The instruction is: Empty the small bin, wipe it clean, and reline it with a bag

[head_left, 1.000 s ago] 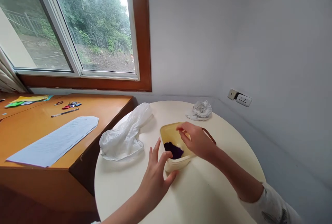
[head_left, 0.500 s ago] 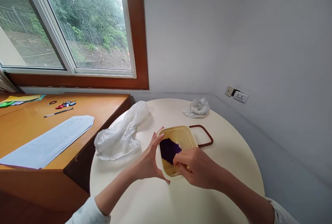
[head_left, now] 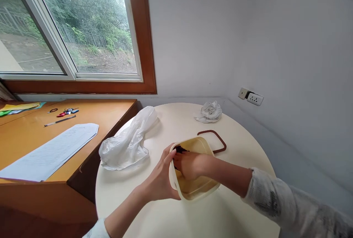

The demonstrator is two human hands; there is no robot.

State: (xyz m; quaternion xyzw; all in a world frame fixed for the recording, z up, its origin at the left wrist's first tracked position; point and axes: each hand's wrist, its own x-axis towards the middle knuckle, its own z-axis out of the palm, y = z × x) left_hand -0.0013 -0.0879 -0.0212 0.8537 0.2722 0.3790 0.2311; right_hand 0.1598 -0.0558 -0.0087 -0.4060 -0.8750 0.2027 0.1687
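My left hand is closed around the left side of a pale yellow plastic container, thumb low and fingers near the upper rim. The container is tilted, its opening facing me. Inside it, my right hand presses a dark purple cloth against the left wall. Most of the cloth is hidden beneath the fingers, and the right fingertips are partly covered. Just behind the container lies a brown rounded frame, flat on the round table.
A crumpled white plastic bag lies at the table's left, and a smaller crumpled bag sits at the back. The wooden desk to the left holds papers, a pen and keys. Wall sockets are at right.
My right hand has moved left and deeper into the container, covering more of the dark purple cloth. The container's opening is turned a little more towards me. My left hand keeps its hold.
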